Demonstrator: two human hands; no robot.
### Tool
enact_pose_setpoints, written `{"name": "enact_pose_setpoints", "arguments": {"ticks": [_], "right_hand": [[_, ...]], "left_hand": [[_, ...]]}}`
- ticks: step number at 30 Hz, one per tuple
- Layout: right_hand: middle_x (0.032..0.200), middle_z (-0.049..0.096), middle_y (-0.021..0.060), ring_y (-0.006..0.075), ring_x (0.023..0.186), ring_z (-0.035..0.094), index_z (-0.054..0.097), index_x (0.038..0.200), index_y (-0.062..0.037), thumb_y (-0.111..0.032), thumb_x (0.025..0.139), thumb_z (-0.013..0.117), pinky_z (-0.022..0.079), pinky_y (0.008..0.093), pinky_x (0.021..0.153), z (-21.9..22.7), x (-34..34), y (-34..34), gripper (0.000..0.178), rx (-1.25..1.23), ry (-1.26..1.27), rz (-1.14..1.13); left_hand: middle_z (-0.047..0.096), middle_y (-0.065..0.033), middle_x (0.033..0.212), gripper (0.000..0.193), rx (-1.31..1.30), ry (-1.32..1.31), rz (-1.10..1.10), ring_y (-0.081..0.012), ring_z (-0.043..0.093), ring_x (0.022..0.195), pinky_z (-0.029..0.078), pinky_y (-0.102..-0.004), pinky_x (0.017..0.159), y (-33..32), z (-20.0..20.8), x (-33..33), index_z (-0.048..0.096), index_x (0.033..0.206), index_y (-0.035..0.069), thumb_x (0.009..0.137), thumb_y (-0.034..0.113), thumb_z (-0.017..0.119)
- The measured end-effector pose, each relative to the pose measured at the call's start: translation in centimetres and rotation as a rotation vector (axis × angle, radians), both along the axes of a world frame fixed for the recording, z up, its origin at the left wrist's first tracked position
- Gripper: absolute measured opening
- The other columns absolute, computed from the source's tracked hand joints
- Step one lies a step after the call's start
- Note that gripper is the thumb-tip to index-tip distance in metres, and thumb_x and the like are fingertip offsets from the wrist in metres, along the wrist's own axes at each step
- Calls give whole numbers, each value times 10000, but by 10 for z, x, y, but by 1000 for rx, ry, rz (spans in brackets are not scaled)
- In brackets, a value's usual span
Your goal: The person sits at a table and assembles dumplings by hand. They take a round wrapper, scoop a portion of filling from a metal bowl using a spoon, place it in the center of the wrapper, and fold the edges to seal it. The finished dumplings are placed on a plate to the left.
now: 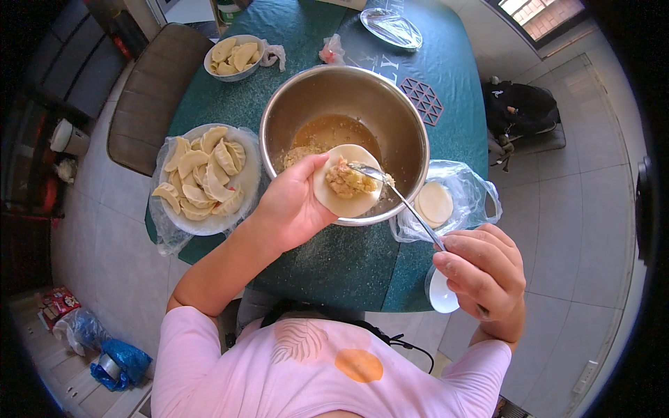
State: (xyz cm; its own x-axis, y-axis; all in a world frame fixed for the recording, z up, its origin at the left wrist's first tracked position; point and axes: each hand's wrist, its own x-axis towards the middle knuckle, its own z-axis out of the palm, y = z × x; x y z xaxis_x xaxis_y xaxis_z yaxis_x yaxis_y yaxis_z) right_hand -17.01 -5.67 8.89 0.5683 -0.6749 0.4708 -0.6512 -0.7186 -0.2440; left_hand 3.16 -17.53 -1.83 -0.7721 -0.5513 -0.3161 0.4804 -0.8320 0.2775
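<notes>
Over the near rim of a large steel bowl [390,97], my left hand [296,202] holds a round dumpling wrapper [336,205] flat, its fingers partly hidden beneath. A heap of minced filling [348,182] lies on the wrapper. My right hand [484,272] grips the handle of a metal spoon [418,217], whose tip touches the filling. More filling [300,155] and some liquid sit at the bottom of the bowl. To the bowl's right, a stack of wrappers [435,202] rests in a clear plastic bag [470,198].
Folded dumplings [202,167] fill a plastic-lined plate at left; a smaller bowl of dumplings [235,56] stands behind it. A small white dish [440,292] is at the table's right edge. Farther back lie a hexagonal trivet [421,101] and a film-covered plate [390,29]. A padded chair [153,97] stands left.
</notes>
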Motion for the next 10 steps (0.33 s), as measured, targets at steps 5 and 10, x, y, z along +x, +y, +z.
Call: {"name": "enact_pose_setpoints", "arguments": {"ticks": [5,10], "right_hand": [[825,615,125,237,694,628,626,953,-11,-138,765,674,482,304,557,-17,-6,2,232,60,-113,-22],[833,613,130,237,710,627,632,978,-37,-108,736,687,484,310,582,-10,-9,9,258,113,-248,-40]], "left_hand": [[429,-201,1301,416,27,-18,38,-288,439,1212,338,-461,1040,1,3,-1,320,1299,-33,974,214,242],[421,-212,1313,422,44,-10,39,-301,426,1221,315,-467,1054,0,1,1,318,1303,-46,972,207,254]]}}
